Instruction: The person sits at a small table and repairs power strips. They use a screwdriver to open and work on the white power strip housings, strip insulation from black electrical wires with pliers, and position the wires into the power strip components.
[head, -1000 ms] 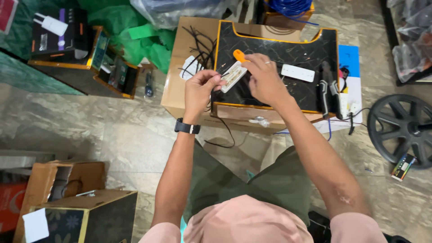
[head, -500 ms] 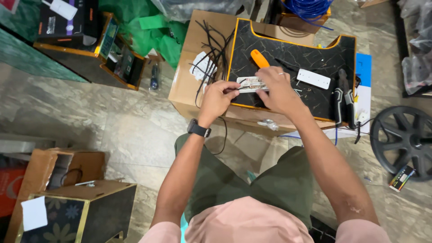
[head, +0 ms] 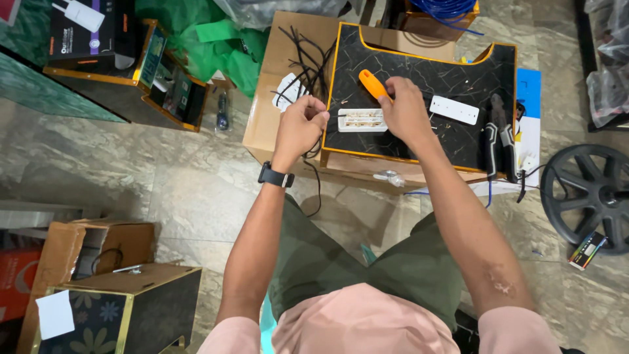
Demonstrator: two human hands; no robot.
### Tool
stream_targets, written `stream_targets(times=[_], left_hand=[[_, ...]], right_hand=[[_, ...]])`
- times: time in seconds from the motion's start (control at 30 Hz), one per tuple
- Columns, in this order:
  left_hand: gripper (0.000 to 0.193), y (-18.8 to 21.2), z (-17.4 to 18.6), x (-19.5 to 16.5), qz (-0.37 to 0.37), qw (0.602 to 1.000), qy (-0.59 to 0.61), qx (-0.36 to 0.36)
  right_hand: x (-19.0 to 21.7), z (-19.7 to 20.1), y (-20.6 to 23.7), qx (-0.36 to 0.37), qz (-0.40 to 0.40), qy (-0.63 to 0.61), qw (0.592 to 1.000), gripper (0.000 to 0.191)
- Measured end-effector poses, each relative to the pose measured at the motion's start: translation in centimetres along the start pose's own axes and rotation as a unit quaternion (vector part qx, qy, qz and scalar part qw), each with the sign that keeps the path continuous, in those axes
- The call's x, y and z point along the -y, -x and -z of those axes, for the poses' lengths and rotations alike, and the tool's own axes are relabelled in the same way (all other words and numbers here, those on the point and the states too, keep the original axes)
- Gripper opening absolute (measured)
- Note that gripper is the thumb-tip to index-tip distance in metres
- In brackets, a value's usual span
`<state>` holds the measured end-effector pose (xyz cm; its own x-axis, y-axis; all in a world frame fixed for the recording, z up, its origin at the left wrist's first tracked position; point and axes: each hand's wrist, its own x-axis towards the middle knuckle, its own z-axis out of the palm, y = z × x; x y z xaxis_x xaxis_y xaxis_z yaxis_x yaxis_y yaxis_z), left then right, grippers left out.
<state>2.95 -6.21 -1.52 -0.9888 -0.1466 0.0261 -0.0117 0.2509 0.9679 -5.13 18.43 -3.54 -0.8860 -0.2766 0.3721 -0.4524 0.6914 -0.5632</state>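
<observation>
A white socket strip body (head: 361, 120), opened so that its metal contacts are seen, lies on a black marble-patterned board (head: 452, 78) with an orange edge, which rests on a cardboard box (head: 270, 118) on the stone floor. The strip is placed between the two hands, just beside each of them. The left hand (head: 299, 128) is curled into a loose fist at the strip's left end, and a thin black cable (head: 313, 172) is pinched in its fingers and hangs down over the near edge of the box. A black watch (head: 274, 176) is worn on that wrist. The right hand (head: 405, 113) is closed around an orange-handled screwdriver (head: 372, 83), whose handle points to the far left; the tip is hidden by the fingers. A white cover plate (head: 454, 109) is laid on the board to the right of that hand, and dark-handled pliers (head: 499, 134) are laid further right. A bundle of loose black wires (head: 303, 59) rests on the far left part of the box. A black wheel (head: 586, 193) is seen on the floor at the right.
</observation>
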Motion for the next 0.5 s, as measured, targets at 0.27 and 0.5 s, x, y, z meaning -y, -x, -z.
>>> stream_targets(times=[0.27, 0.5], left_hand=[[0.026, 0.3, -0.8, -0.7, -0.024, 0.994, -0.107, -0.029], [0.026, 0.2, -0.7, -1.4, -0.036, 0.99, -0.135, -0.006]], right_hand=[[1.4, 1.2, -0.8, -0.006, -0.008, 0.007, 1.0, 0.034], [6.1, 7.5, -0.2, -0.059, 0.079, -0.056, 0.994, 0.043]])
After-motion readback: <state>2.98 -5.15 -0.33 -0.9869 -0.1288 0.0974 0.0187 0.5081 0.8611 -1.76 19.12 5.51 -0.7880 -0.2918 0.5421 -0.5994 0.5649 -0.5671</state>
